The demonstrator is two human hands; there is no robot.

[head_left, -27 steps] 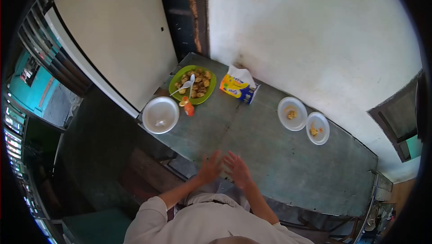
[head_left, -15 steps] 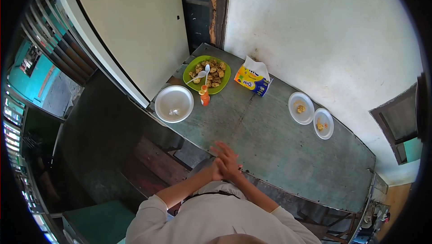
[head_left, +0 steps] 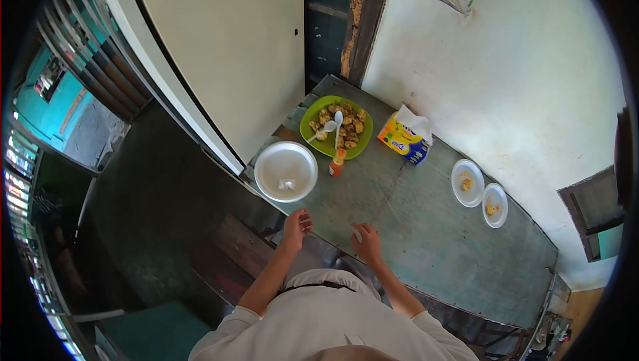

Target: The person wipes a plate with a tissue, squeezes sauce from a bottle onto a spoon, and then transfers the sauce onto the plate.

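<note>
My left hand (head_left: 297, 229) is held at the table's front edge, just below a white bowl (head_left: 269, 188) with crumpled white bits inside. Its fingers are apart and hold nothing. To the right, my right hand (head_left: 367, 242) hovers over the edge of the green table (head_left: 426, 228), empty, with fingers parted and slightly curled. Beyond the hands, a small orange-red sauce bottle (head_left: 337, 163) stands beside a lime-green plate (head_left: 307, 121). Browned pieces of food (head_left: 349, 111) lie on that plate, and two white spoons (head_left: 339, 118) rest on them.
A yellow and blue tissue pack (head_left: 405, 140) sits near the wall. Two white foam plates (head_left: 459, 191) with food scraps are at the right. A wooden bench (head_left: 233, 254) is at the lower left, and a pale door panel (head_left: 219, 41) stands behind the bowl.
My hands were clasped together and have come apart, the left toward the bowl and the right to the right. The view has shifted, so the table things appear lower and further right.
</note>
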